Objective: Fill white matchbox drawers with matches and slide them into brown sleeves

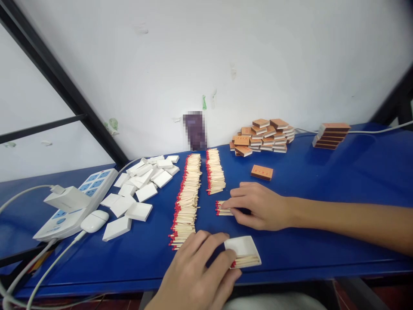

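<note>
At the front edge, my left hand (203,267) is closed on a white matchbox tray (241,245). Several matches (248,260) lie along the tray's near side, and the rest of its floor is bare. My right hand (258,206) rests on the table beyond the tray, its fingertips closed on a small group of red-headed matches (222,212). Part of that group is hidden under the fingers. A long row of matches (189,193) runs away from my left hand, and a shorter row (215,172) lies beside it. One orange matchbox sleeve (262,172) lies beyond my right hand.
White empty trays (146,191) are heaped at left, by a power strip (97,189) with cables and a white earbud case (94,221). Orange matchboxes (263,137) are piled against the wall; a stack (331,135) stands farther right. A pixelated dark object (195,130) leans on the wall.
</note>
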Demonstrator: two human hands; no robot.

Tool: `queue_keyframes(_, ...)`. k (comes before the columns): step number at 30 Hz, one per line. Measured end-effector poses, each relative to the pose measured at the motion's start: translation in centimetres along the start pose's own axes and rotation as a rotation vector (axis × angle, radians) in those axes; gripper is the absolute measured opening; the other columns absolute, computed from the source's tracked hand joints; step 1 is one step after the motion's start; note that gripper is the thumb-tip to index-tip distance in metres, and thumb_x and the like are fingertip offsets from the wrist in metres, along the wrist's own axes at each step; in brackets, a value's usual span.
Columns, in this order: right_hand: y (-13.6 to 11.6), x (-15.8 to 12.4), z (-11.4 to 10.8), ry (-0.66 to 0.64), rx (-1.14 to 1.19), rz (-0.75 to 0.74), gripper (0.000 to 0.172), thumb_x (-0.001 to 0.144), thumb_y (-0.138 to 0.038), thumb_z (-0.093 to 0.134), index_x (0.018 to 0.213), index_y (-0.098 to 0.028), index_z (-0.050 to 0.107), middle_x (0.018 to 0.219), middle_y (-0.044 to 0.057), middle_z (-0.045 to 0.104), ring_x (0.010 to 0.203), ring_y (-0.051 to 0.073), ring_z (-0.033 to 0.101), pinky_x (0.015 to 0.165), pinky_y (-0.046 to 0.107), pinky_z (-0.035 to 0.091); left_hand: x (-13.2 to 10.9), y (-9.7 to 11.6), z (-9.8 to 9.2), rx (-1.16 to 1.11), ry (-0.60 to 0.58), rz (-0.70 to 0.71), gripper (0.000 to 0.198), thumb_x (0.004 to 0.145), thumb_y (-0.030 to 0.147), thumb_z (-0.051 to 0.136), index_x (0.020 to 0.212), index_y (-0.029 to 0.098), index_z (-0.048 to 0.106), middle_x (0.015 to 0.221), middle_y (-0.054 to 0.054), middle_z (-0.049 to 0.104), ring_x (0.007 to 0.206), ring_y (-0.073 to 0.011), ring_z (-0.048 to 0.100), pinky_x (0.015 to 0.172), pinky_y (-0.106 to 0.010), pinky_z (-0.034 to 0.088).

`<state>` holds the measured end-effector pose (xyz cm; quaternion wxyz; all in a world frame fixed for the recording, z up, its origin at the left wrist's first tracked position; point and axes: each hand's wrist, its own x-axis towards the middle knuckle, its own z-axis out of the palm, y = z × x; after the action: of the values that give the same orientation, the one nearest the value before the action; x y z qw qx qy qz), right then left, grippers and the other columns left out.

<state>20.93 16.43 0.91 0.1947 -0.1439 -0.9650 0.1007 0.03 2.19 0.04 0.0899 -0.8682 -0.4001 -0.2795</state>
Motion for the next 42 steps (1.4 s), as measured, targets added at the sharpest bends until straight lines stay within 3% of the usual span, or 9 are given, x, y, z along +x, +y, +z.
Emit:
queue_keyframes(12, -0.12, -0.01, 0.14, 0.079, 0.001, 0.039, 0.026, 0.093, -0.019, 0.05, 0.107, -0.017, 0.073, 0.083, 0.004, 0.069, 0.07, 0.015, 0.057, 0.071, 0.032, 0.034, -0.03, -0.01, -0.13, 0.005, 0.002, 0.008, 0.015, 0.1, 0.023, 0.054, 0.102, 0.019, 0.069, 0.108, -0.008, 0.071, 0.09, -0.0207, 0.064, 0.08, -0.035, 0.059)
queue_keyframes(29, -0.12, -0.03, 0.11, 0.067, 0.014, 0.062, 0.028, 0.093, -0.019, 0.049, 0.108, -0.017, 0.073, 0.086, 0.005, 0.074, 0.074, 0.017, 0.063, 0.073, 0.033, 0.036, 0.15, -0.11, -0.08, 0.007, 0.008, 0.015, 0.015, 0.099, 0.023, 0.054, 0.102, 0.019, 0.068, 0.109, -0.008, 0.071, 0.09, -0.0212, 0.064, 0.079, -0.035, 0.059)
queue_keyframes(37, -0.57, 0.1, 0.11, 0.049, -0.112, 0.249, 0.033, 0.092, -0.04, 0.058, 0.109, -0.018, 0.075, 0.086, 0.005, 0.073, 0.07, 0.019, 0.063, 0.071, 0.034, 0.036, 0.19, 0.01, -0.11, -0.006, 0.015, 0.0, 0.014, 0.1, 0.024, 0.053, 0.104, 0.019, 0.066, 0.107, -0.007, 0.072, 0.089, -0.0211, 0.064, 0.079, -0.035, 0.058)
queue_keyframes(42, -0.84, 0.23, -0.31, -0.036, -0.193, 0.224, 0.031, 0.096, -0.042, 0.056, 0.102, -0.019, 0.076, 0.084, 0.005, 0.072, 0.071, 0.019, 0.063, 0.068, 0.033, 0.035, 0.32, 0.11, -0.25, -0.029, 0.008, -0.021, 0.012, 0.1, 0.025, 0.052, 0.099, 0.018, 0.062, 0.104, -0.007, 0.072, 0.086, -0.0201, 0.064, 0.076, -0.033, 0.058)
